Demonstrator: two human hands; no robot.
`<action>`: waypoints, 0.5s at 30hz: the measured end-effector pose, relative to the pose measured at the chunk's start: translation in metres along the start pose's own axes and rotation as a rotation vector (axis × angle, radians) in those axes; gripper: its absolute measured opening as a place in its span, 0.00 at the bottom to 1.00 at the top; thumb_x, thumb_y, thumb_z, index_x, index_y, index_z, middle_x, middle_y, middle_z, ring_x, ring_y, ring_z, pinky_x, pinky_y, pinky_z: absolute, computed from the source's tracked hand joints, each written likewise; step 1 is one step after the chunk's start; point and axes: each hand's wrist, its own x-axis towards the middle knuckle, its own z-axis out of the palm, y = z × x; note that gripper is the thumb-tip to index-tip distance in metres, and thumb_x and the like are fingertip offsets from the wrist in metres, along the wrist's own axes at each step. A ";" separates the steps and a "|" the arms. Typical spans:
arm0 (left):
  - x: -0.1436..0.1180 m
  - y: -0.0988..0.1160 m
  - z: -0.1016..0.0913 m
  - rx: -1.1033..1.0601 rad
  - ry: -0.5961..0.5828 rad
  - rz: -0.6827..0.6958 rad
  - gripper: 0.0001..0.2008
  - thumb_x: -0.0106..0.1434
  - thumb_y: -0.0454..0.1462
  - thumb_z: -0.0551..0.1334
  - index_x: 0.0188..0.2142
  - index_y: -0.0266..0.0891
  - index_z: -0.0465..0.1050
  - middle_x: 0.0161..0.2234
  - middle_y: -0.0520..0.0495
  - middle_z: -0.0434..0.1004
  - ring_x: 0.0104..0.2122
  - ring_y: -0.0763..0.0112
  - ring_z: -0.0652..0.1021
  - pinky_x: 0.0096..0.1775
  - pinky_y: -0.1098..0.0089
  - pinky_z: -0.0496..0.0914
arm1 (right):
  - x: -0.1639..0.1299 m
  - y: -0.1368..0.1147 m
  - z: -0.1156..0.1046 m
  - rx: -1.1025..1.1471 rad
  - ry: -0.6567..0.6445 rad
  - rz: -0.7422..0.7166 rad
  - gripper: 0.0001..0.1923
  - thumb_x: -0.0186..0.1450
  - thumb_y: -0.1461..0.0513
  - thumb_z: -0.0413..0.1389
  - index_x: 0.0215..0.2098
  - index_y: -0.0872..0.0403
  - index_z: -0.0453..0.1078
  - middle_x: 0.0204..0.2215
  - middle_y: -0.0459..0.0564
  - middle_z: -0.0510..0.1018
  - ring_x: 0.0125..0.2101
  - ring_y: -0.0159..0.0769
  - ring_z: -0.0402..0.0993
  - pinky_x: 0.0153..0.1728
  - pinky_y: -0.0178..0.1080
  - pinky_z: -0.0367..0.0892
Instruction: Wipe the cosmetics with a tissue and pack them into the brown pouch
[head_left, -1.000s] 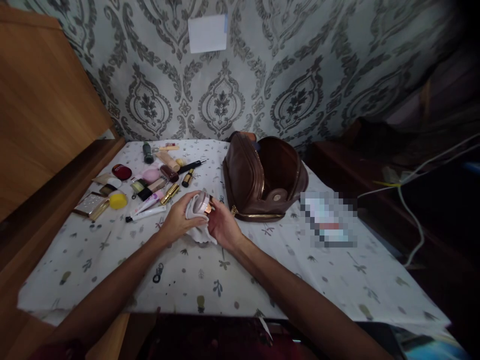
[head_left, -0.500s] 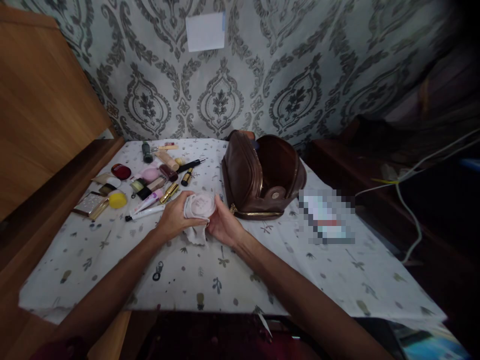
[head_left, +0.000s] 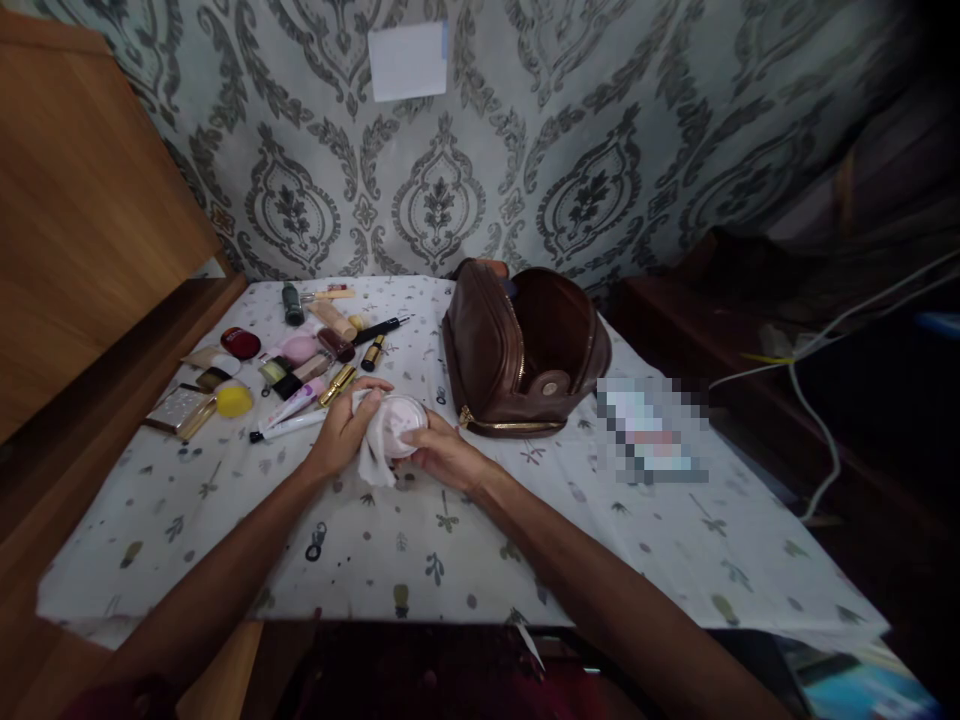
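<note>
Just above the table, my right hand [head_left: 454,458] grips a round, pale pinkish-white container [head_left: 403,418] by its right side, thumb over the flat face. My left hand [head_left: 339,437] presses a white cloth [head_left: 376,462] against the container's left edge, and the cloth's loose end hangs below. To the left of my left hand lie a gold tube [head_left: 337,386] and a white pen-like tube [head_left: 292,428] with a black tip. A brown zippered bag [head_left: 487,350] stands with its top open, right of and beyond my right hand.
Several cosmetics lie at the back left, among them a yellow round pot [head_left: 233,401], a red compact [head_left: 241,343] and a dark green bottle [head_left: 292,303]. A pixelated flat item [head_left: 652,430] lies right of the bag. A wooden panel [head_left: 97,200] borders the left side.
The round container has turned and tilted. My right thumb has moved onto its face, while my left hand has shifted slightly left with the cloth. The other items stay put.
</note>
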 end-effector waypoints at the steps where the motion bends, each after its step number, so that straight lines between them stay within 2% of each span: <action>1: 0.001 -0.001 0.000 0.032 0.019 0.004 0.19 0.70 0.50 0.52 0.44 0.39 0.73 0.39 0.47 0.76 0.41 0.63 0.75 0.46 0.65 0.67 | 0.001 0.000 0.000 -0.073 0.028 -0.032 0.26 0.50 0.60 0.63 0.45 0.51 0.62 0.32 0.42 0.73 0.29 0.32 0.68 0.29 0.34 0.67; 3: 0.003 -0.005 0.001 0.065 0.052 -0.021 0.19 0.69 0.50 0.51 0.46 0.40 0.72 0.40 0.47 0.76 0.43 0.62 0.75 0.50 0.63 0.67 | 0.001 0.000 0.000 -0.300 0.096 -0.108 0.26 0.51 0.60 0.62 0.45 0.51 0.60 0.32 0.41 0.71 0.29 0.31 0.67 0.30 0.34 0.65; 6: 0.002 -0.008 0.004 -0.015 0.032 -0.103 0.21 0.70 0.51 0.49 0.45 0.39 0.71 0.39 0.46 0.77 0.41 0.62 0.76 0.47 0.62 0.69 | 0.001 0.001 -0.002 -0.755 0.216 -0.234 0.19 0.54 0.62 0.58 0.43 0.51 0.59 0.30 0.40 0.69 0.29 0.32 0.66 0.32 0.35 0.63; 9: -0.003 -0.003 0.008 -0.075 -0.012 -0.087 0.23 0.71 0.50 0.48 0.49 0.38 0.71 0.44 0.43 0.78 0.45 0.61 0.77 0.51 0.61 0.69 | -0.001 0.006 -0.004 -1.070 0.252 -0.384 0.13 0.58 0.65 0.56 0.41 0.52 0.61 0.36 0.46 0.71 0.36 0.36 0.68 0.39 0.39 0.65; 12: -0.008 0.007 0.011 0.013 -0.075 0.016 0.23 0.71 0.50 0.49 0.52 0.38 0.72 0.52 0.40 0.76 0.53 0.60 0.75 0.58 0.60 0.65 | -0.002 0.012 -0.008 -1.246 0.213 -0.449 0.14 0.57 0.69 0.54 0.41 0.53 0.62 0.42 0.52 0.70 0.43 0.40 0.67 0.45 0.42 0.65; 15: -0.010 0.013 0.009 0.045 -0.132 0.020 0.25 0.69 0.51 0.51 0.53 0.37 0.73 0.54 0.39 0.75 0.55 0.58 0.74 0.60 0.58 0.63 | -0.003 0.014 -0.008 -1.240 0.158 -0.448 0.13 0.57 0.69 0.55 0.41 0.53 0.64 0.42 0.53 0.71 0.44 0.41 0.67 0.47 0.44 0.65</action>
